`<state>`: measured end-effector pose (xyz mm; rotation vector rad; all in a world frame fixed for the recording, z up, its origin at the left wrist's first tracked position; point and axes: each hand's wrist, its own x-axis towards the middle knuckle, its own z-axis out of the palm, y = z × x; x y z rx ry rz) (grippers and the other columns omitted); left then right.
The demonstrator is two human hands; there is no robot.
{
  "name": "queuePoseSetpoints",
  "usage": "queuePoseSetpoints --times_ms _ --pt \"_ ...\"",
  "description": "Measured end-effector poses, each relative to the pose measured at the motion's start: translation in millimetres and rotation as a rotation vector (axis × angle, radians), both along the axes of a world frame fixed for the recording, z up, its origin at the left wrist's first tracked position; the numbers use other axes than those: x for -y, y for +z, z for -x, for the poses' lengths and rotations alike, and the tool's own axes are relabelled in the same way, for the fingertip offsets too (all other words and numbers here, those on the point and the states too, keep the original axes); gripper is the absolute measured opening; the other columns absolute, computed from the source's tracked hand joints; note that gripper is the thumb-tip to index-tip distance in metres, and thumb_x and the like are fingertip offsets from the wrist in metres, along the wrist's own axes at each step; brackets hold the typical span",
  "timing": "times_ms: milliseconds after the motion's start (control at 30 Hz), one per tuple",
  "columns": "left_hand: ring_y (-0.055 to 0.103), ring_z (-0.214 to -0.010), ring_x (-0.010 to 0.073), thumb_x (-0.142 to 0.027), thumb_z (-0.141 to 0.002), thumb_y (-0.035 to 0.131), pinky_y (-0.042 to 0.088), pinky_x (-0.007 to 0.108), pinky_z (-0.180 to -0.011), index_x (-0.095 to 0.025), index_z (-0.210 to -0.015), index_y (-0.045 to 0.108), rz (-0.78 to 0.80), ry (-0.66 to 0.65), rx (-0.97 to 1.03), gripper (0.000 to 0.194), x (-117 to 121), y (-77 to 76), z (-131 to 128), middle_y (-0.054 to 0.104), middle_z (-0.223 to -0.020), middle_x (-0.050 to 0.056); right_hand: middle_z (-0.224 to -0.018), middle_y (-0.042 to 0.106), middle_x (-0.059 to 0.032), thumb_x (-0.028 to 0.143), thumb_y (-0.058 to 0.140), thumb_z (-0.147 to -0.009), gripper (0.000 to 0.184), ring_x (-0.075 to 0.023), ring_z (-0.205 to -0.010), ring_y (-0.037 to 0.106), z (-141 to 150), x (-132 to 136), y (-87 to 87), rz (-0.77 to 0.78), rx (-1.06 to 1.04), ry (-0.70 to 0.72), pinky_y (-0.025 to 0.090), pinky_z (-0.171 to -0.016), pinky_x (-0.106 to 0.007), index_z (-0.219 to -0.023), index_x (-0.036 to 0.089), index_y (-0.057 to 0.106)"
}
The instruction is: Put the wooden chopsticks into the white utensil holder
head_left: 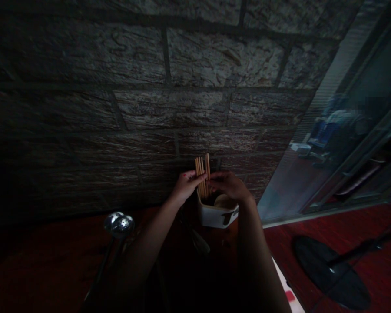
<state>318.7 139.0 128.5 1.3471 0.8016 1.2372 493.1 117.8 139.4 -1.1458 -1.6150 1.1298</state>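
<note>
Several wooden chopsticks [201, 187] stand nearly upright at the left side of a white holder [215, 217] with a dark mark on its front. My left hand [186, 184] is closed around the chopsticks from the left, its thumb lying across them. From the right, my right hand [228, 184] pinches a chopstick [208, 163] that rises a little higher than the others. A rounded, light wooden piece [224, 201] rests in the holder under my right hand. The dim light hides the chopsticks' lower ends.
Two metal ladle-like utensils with holes [122, 226] lie at the left, and a spoon-shaped utensil [199, 242] lies before the holder. A stone-block wall [143, 108] rises behind. To the right are a glass door [342, 117] and a round black stand base [330, 269] on the red floor.
</note>
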Motion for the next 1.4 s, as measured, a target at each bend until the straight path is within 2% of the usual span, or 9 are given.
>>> queuePoseSetpoints --times_ms 267,567,867,1167,1400 --pt "0.069 -0.085 0.0246 -0.045 -0.061 0.085 0.050 0.035 -0.079 -0.017 -0.091 0.078 0.024 0.004 -0.008 0.041 1 1.1 2 0.078 -0.091 0.007 -0.079 0.068 -0.0009 0.040 0.073 -0.069 0.032 -0.0098 -0.061 0.054 0 -1 0.0 -0.042 -0.036 0.009 0.045 -0.058 -0.023 -0.090 0.016 0.074" --pt "0.069 -0.080 0.0225 -0.048 -0.059 0.085 0.049 0.033 -0.076 -0.015 -0.088 0.078 0.021 -0.003 -0.011 0.044 -5 -7.4 1 0.078 -0.087 0.007 -0.073 0.067 0.0002 0.037 0.072 -0.071 0.030 -0.0107 -0.060 0.057 0 -2 -2.0 0.002 0.041 0.024 0.044 -0.060 -0.024 -0.091 0.015 0.073" --pt "0.069 -0.079 0.0230 -0.048 -0.059 0.085 0.049 0.033 -0.076 -0.015 -0.087 0.077 0.010 -0.005 -0.007 0.045 -4 -7.0 0 0.078 -0.087 0.008 -0.076 0.068 -0.0004 0.037 0.071 -0.071 0.030 -0.0103 -0.056 0.056 0 0 -0.1 -0.023 0.050 0.039 0.044 -0.058 -0.024 -0.092 0.017 0.072" --pt "0.069 -0.082 0.0228 -0.047 -0.060 0.084 0.049 0.033 -0.078 -0.015 -0.089 0.077 -0.011 -0.010 -0.012 0.044 -4 -7.1 1 0.078 -0.090 0.008 -0.064 0.065 0.0012 0.037 0.071 -0.071 0.030 -0.0115 -0.056 0.057 1 1 2.0 -0.005 0.131 0.010 0.041 -0.057 -0.024 -0.093 0.016 0.074" --pt "0.069 -0.078 0.0222 -0.046 -0.061 0.084 0.050 0.032 -0.075 -0.015 -0.088 0.077 -0.014 0.000 -0.023 0.042 -4 -7.6 1 0.078 -0.088 0.007 -0.077 0.069 -0.0006 0.038 0.071 -0.071 0.031 -0.0092 -0.055 0.055 0 2 3.4 -0.016 0.063 -0.008 0.043 -0.055 -0.022 -0.093 0.016 0.073"
